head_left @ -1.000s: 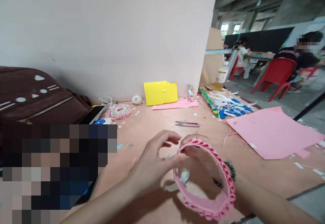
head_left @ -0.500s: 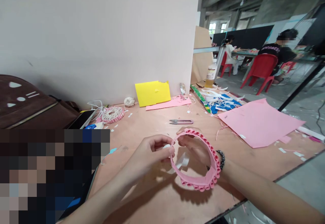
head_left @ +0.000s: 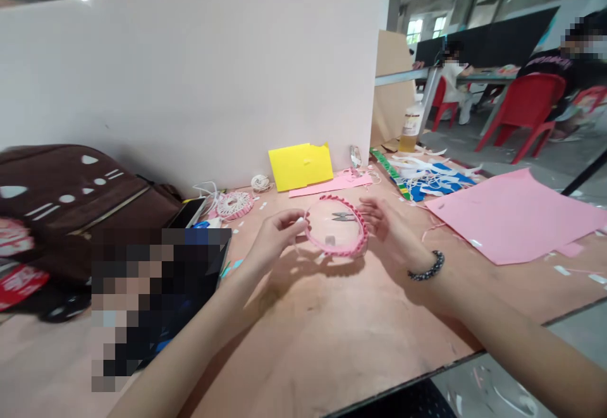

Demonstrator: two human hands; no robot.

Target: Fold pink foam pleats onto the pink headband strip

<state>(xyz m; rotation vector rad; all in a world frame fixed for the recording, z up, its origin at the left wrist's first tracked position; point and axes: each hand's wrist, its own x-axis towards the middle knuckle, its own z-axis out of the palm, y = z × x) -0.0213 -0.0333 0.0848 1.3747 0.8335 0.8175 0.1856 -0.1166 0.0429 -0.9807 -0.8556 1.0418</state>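
My left hand (head_left: 275, 234) pinches the left edge of a pink paper ring (head_left: 363, 231), which is tilted above the table. Small rolled paper curls line the outside of the ring. A pale strip hangs by the left fingertips, too blurred to name. My right hand (head_left: 391, 231), a dark beaded bracelet (head_left: 427, 266) at its wrist, is open beside the ring's right edge, fingers apart. I cannot tell whether a fingertip touches it. Thread snips (head_left: 342, 217) lie on the table, seen through the ring.
Behind stand a yellow sheet (head_left: 301, 168), a ball of string (head_left: 260, 183) and a string-woven pink ring (head_left: 233, 205). Pink sheet (head_left: 516, 215) and white strips lie right, near a bottle (head_left: 410, 128). A brown bag (head_left: 71, 184) sits left. People sit on red chairs (head_left: 535, 108) beyond.
My right hand has come out from behind the ring to its right side and opened. The ring has moved farther from me, with my left hand still on it. The view has shifted.
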